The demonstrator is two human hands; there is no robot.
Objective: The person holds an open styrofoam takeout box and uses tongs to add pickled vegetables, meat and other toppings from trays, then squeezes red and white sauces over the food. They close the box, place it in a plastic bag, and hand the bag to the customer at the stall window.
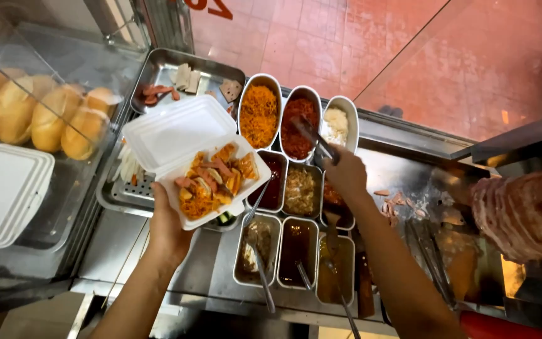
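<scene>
Steel counter (pixel 403 169): I count four rolls (pixel 32 110), nine tubs (pixel 299 191). Left hand (pixel 165 229) cups one box (pixel 211 182); right hand (pixel 346 176) grips tongs (pixel 313 138).

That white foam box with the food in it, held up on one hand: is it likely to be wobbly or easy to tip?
Probably light and a bit bendy: the foam box looks thin-walled. The left hand props it from underneath only, so it could tip. Its open lid hangs off one side while the food sits in the other half, likely leaving the weight uneven.
</scene>
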